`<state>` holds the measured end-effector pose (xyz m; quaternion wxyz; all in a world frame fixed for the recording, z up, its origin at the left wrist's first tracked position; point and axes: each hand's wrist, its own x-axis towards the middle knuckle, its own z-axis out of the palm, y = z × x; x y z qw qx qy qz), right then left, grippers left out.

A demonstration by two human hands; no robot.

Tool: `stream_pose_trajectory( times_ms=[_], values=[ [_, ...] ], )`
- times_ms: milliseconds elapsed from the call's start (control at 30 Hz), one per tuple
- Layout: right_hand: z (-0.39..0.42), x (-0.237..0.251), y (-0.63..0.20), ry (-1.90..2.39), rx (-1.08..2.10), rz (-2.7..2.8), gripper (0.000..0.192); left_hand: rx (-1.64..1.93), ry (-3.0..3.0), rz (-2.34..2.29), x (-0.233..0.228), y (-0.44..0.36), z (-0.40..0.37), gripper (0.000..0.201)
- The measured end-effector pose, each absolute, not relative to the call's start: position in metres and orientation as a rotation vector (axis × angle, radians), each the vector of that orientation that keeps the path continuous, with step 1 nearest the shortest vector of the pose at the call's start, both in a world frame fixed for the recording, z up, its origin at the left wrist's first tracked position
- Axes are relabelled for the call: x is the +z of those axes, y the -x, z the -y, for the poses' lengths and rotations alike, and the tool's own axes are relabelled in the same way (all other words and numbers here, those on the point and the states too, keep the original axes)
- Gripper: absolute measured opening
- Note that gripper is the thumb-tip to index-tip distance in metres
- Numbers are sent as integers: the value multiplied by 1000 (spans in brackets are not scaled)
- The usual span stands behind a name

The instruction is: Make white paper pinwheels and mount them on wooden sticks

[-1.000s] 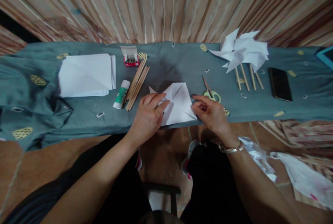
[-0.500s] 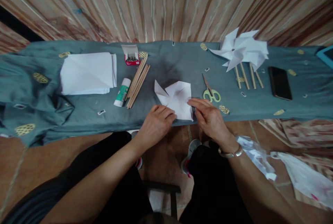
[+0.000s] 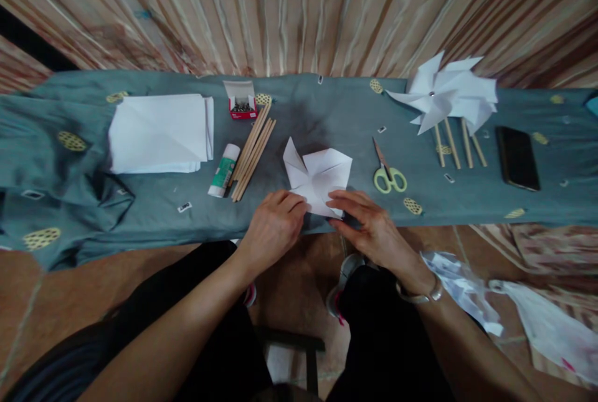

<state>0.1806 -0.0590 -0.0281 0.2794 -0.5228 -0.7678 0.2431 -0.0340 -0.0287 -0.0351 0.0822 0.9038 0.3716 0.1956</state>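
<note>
Our white square of paper with slit corners (image 3: 327,168) lies near the front edge of the table covered in grey-green patterned cloth (image 3: 327,118). Our right hand (image 3: 374,224) has slid inward, thumb and fingers apart around its near right corner, probably steadying it. Our left hand (image 3: 276,218) touches the near left edge; whether it pinches, we cannot tell. We cannot read the green-labelled white glue stick (image 3: 224,170) or small open red-and-white box (image 3: 242,114)

Dark phone (image 3: 518,157) on patterned cloth (image 3: 343,114); striped curtain (image 3: 261,9) behind (hanging in folds).
</note>
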Motion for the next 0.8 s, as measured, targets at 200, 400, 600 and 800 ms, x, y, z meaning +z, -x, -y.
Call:
stream_pose_trajectory(
  times_ms=[200, 400, 600, 800],
  values=[
    [49, -36, -176, 1419, 777, 1821, 12, 542, -2640, -1126, -32, 30, 31, 16],
    [33, -42, -165, 1431, 775, 1706, 12, 567, -2593, -1087, -34, 27, 28, 16],
    [21, -48, -155, 1396, 749, 1601, 8, 671, -2479, -1115, -40, 28, 23, 18],
    [16, -46, -151, 1486, 557, 1719, 7, 737, -2453, -1047, -42, 30, 22, 27]
  ],
)
